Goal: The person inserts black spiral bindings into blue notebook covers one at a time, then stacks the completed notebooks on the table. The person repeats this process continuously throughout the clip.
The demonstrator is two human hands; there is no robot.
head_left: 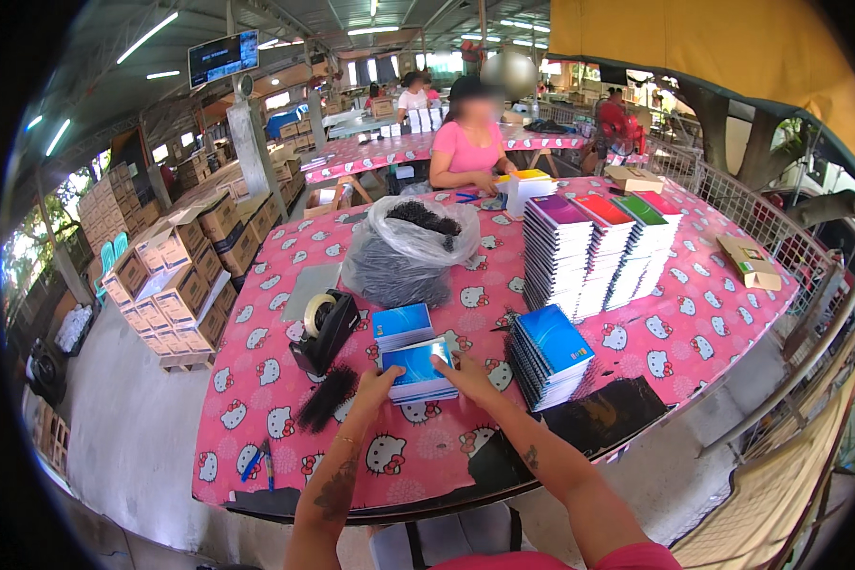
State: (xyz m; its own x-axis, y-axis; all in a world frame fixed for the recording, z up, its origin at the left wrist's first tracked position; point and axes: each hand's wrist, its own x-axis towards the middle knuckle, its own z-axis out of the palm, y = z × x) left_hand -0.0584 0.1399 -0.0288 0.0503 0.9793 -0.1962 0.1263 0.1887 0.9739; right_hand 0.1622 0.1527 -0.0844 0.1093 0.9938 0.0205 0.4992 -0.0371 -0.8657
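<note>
In front of me a short stack of blue-covered notebooks (416, 365) rests on the pink patterned tablecloth. My left hand (377, 387) grips its left side, thumb on the top cover. On the opposite side my right hand (463, 375) is closed round the edge, its thumb on top too. Just behind stands another small pile of blue notebooks (402, 323), close to the held one. A taller stack of blue spiral notebooks (553, 339) is to the right. Left of my hands lie a black tape dispenser (326, 334) and a bundle of black bristle-like strands (328, 399).
A plastic bag of black coils (407, 249) sits mid-table. Tall notebook stacks with purple, red and green covers (598, 249) stand right of it. Pens (260, 464) lie near the front left edge. Across the table a person in pink (470, 147) handles yellow-topped notebooks (527, 180).
</note>
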